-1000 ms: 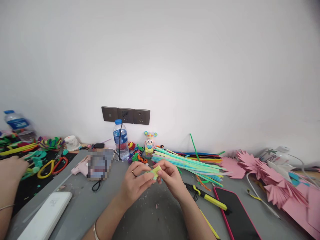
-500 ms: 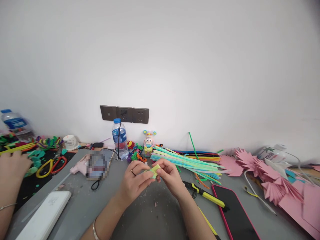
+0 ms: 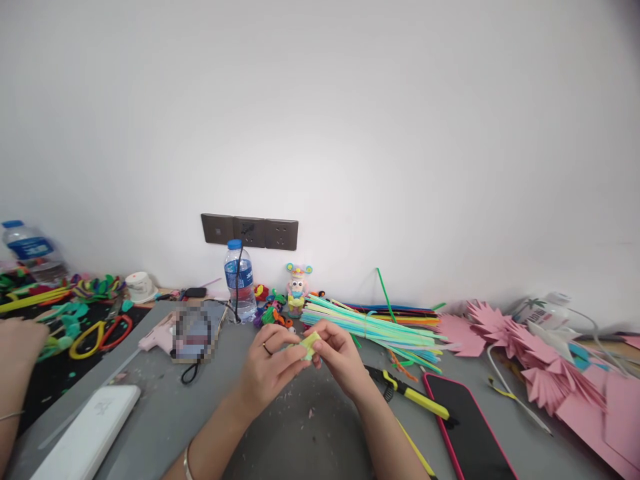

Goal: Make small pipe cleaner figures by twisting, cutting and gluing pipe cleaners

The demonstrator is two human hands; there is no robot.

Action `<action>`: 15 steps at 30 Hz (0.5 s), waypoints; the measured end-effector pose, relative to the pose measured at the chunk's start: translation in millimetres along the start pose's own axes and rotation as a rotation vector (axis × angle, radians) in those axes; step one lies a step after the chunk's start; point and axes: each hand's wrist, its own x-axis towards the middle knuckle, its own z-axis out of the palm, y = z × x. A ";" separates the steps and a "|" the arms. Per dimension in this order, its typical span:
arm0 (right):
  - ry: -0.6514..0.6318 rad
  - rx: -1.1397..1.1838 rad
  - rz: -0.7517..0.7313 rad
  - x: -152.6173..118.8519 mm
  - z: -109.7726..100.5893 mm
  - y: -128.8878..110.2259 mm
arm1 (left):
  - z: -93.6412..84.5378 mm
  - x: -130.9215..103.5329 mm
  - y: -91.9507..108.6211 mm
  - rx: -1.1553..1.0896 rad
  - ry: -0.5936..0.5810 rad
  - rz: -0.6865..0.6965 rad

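Note:
Between my fingertips is a small pale yellow-green piece [image 3: 310,345], soft or folded in look; its exact kind I cannot make out. My left hand [image 3: 273,363] pinches it from the left, with a ring on one finger and a bangle at the wrist. From the right, my right hand [image 3: 340,353] grips the same piece between thumb and fingers. Both hands are raised over the grey mat [image 3: 305,440]. Just behind them lies a bundle of pastel pipe cleaners [image 3: 370,327], and a small figurine [image 3: 297,293] stands near the wall.
At right are yellow-handled pliers [image 3: 415,397], a phone [image 3: 470,427] and folded pink paper [image 3: 545,380]. A water bottle [image 3: 240,283], a pink glue gun [image 3: 157,337], a white power bank [image 3: 90,433] and scissors [image 3: 103,333] lie left. Another person's hand [image 3: 17,360] is at the left edge.
My hands stay almost in place on the yellow-green piece, which has turned slightly. The other person's hand has shifted left and down.

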 end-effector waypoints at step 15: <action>-0.010 0.008 -0.002 -0.4 -2.0 2.4 | 0.5 -0.6 0.1 -0.007 -0.004 -0.009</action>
